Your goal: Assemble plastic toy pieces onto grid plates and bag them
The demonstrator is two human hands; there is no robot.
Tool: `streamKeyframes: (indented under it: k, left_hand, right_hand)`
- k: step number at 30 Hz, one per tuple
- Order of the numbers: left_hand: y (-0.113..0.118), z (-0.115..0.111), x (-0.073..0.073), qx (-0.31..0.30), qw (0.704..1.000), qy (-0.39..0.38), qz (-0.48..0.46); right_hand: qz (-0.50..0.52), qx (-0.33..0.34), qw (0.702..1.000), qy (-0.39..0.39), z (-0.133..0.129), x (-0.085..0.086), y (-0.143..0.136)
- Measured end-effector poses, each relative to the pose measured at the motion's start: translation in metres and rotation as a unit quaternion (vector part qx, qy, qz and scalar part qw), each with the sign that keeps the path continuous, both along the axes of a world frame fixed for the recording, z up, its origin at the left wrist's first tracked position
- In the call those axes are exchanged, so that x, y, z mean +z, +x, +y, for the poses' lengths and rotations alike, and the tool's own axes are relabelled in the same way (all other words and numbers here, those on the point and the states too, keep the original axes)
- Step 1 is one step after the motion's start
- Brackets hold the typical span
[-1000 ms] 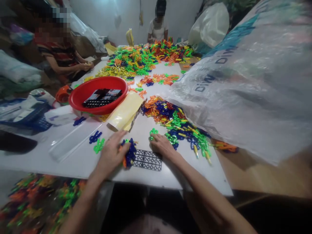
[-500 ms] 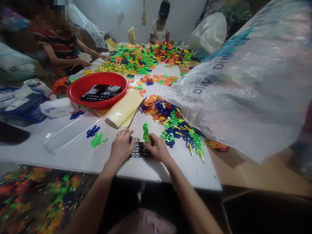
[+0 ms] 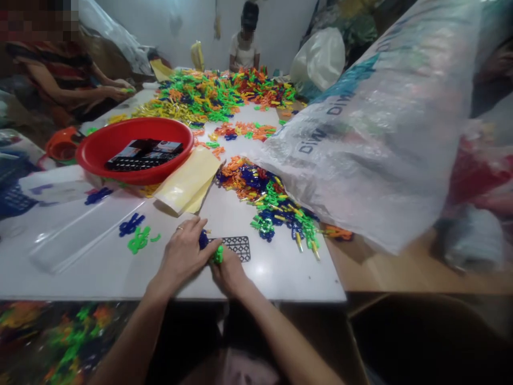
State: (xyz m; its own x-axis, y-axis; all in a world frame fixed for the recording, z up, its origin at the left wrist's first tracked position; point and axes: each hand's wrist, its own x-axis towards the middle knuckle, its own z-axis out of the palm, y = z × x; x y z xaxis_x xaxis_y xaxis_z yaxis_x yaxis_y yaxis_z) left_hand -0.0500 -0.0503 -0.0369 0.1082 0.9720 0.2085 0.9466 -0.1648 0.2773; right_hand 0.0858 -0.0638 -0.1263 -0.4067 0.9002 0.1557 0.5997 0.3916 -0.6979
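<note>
"Head view: where is the small, glossy green plastic piece [image 3: 218, 254]?"

"At the fingertips of the right hand [image 3: 230, 271]. That grip is pinching it, and the piece shows just below the tip of the left thumb."

"And the left hand [image 3: 180, 250]?"

"Its fingers curve around some dark blue plastic pieces [image 3: 203, 240], mostly hidden. I can't tell whether that grip is pressed together on them, nor whether its thumb touches the green piece."

"What lies next to the hands?"

"A flat black plastic grid with rows of round holes [image 3: 240, 248]. It lies on the white surface [image 3: 288, 278], sticking out beyond the right hand's fingers, partly covered."

"Anything to the sides?"

"Left of the left hand, a loose dark blue plastic piece [image 3: 131, 224] with a bright green plastic cluster [image 3: 139, 240] just beside it. Beyond the grid, to the right, a heap of mixed blue, green, orange and yellow plastic pieces [image 3: 276, 198] runs along a large translucent white plastic sack [image 3: 368, 144]."
</note>
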Motion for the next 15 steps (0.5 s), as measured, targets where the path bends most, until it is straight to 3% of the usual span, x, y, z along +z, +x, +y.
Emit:
streamKeyframes:
  k: [8, 15]
  left_hand:
    - [0.003, 0.000, -0.002, 0.017, 0.999, -0.002, 0.035]
    - [0.007, -0.005, 0.002, -0.009, 0.999, -0.025, 0.038]
  right_hand:
    - [0.024, -0.018, 0.999, -0.020, -0.009, 0.002, 0.007]
    - [-0.110, -0.005, 0.994, -0.010, -0.016, 0.006, 0.002]
